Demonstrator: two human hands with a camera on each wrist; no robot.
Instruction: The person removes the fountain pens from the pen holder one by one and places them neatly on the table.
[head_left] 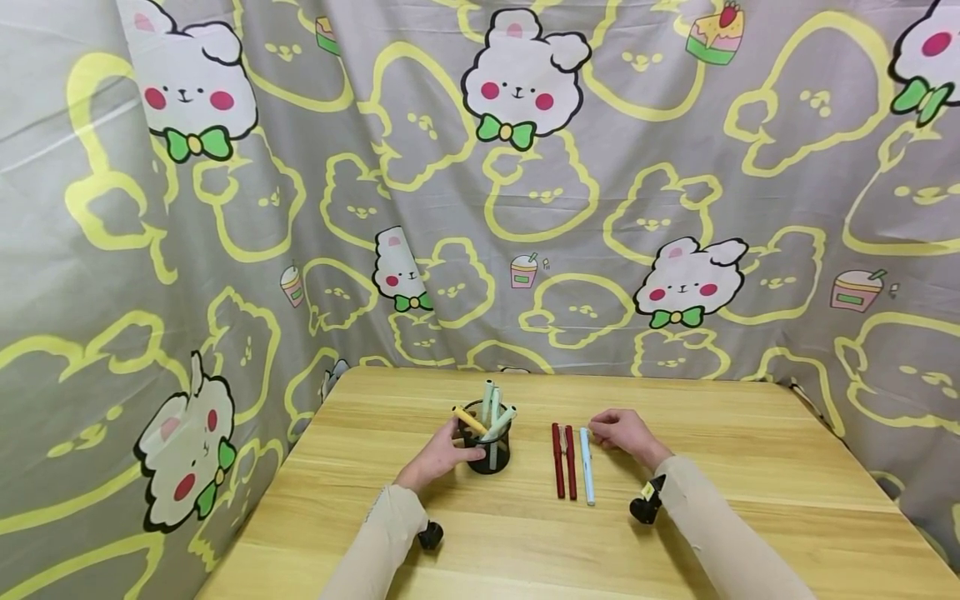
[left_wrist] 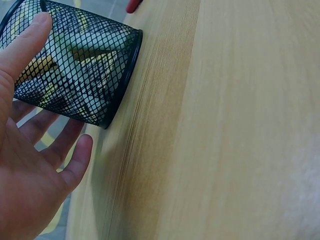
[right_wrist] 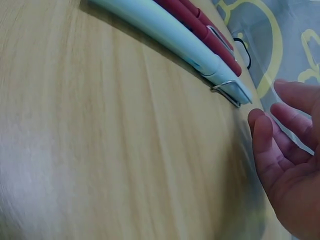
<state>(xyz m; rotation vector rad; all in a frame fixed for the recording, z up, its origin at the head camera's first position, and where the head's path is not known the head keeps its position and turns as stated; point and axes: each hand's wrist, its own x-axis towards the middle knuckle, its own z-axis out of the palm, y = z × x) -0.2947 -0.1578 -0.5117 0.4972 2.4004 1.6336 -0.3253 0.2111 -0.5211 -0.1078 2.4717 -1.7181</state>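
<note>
My left hand (head_left: 437, 458) holds a black mesh pen cup (left_wrist: 95, 65) by its side, thumb on the near side and fingers around the far side. In the cup lean a yellow pen (head_left: 468, 419) and several pale green pens (head_left: 498, 426). To the right, two dark red pens (head_left: 558, 463) with metal clips lie side by side on the table. Parallel to them is a light blue pen (head_left: 587, 468). My right hand (head_left: 627, 432) hovers by its clip end (right_wrist: 230, 87), fingers loosely bent and holding nothing; a small gap shows between fingertips and pen.
The wooden table (head_left: 375, 400) ends at a patterned grey curtain (head_left: 525, 208) behind and on the left. Black wrist cameras (head_left: 645, 503) sit on both sleeves. Bare wood shows in front of the pens.
</note>
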